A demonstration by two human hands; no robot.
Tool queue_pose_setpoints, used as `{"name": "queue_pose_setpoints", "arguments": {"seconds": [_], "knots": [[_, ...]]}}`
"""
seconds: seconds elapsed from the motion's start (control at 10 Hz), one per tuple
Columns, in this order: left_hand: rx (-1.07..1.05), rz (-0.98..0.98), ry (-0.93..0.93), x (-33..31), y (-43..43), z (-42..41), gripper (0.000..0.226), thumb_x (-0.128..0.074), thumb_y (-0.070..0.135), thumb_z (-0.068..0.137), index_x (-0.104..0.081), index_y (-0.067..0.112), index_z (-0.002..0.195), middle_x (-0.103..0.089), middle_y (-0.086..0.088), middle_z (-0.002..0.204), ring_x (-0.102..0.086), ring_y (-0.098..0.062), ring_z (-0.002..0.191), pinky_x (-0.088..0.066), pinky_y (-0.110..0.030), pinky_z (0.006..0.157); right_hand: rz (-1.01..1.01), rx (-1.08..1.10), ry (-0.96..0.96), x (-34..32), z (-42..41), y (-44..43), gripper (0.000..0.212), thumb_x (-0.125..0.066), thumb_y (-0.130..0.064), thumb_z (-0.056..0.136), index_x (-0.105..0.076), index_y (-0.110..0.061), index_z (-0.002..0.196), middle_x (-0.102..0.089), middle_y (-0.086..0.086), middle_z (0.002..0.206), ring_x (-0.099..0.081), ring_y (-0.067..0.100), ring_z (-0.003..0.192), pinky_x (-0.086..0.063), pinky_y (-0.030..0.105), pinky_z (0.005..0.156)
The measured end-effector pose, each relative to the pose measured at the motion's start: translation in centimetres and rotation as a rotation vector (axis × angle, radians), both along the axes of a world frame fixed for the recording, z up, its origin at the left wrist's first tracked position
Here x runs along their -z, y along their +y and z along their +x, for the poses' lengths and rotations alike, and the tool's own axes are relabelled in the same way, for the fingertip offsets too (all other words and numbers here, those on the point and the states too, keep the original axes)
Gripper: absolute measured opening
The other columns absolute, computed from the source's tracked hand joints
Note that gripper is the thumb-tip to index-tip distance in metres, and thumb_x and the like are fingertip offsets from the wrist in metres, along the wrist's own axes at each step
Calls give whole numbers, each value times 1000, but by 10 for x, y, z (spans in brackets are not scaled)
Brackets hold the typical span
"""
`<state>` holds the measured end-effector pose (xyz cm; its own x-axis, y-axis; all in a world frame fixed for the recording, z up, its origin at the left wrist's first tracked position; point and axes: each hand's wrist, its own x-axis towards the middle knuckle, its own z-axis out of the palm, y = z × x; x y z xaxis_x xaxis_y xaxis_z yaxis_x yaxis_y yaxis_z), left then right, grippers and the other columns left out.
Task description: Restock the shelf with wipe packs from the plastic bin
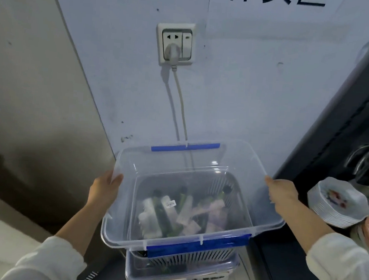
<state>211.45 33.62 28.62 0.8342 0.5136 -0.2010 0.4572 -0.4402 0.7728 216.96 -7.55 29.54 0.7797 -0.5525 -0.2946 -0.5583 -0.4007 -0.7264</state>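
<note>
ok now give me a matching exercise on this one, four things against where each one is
Things
1. clear plastic bin
2. wall socket
3. stack of plates
4. packs

Places
a. at the right edge of the view
b. gripped at its rim by the left hand and the right hand
c. down inside the slatted basket
d. on the wall, with a grey plug in it

Pairs: 1-b, 2-d, 3-a, 4-c
</note>
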Motion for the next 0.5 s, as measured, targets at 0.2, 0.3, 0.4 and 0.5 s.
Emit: {"name": "queue_pose_setpoints", "arguments": {"seconds": [0.2, 0.3, 0.4, 0.5], "knots": [[-42, 37, 29, 15, -4, 6, 35, -51, 29, 94, -59, 7, 120, -64, -21, 96, -61, -40, 90, -49, -44, 82, -11, -59, 28, 6, 16, -2, 29, -53, -29, 90, -55, 0, 85, -55, 18, 85, -54, 31, 79, -50, 41, 79], [-9, 79, 52, 14, -4, 8, 36, -50, 31, 94, -58, 6, 120, -64, -24, 100, -61, -41, 93, -48, -45, 83, 17, -81, 38, 4, 14, -2, 29, -51, -26, 92, -56, 2, 83, -54, 17, 82, -54, 31, 74, -47, 36, 70], [69, 198, 71, 14, -6, 6, 43, -48, 36, 95, -51, 7, 126, -60, -20, 110, -58, -39, 97, -44, -41, 82, -106, -212, 22, -1, 9, 2, 34, -50, -31, 93, -60, 1, 96, -57, 22, 100, -57, 32, 80, -47, 33, 69], [97, 321, 21, 6, -14, 2, 44, -45, 38, 96, -46, 10, 130, -56, -15, 121, -55, -34, 107, -41, -42, 87, -358, -360, -85, -12, 3, 13, 57, -50, -38, 94, -40, -4, 138, -41, 21, 137, -42, 36, 124, -39, 40, 99]]}}
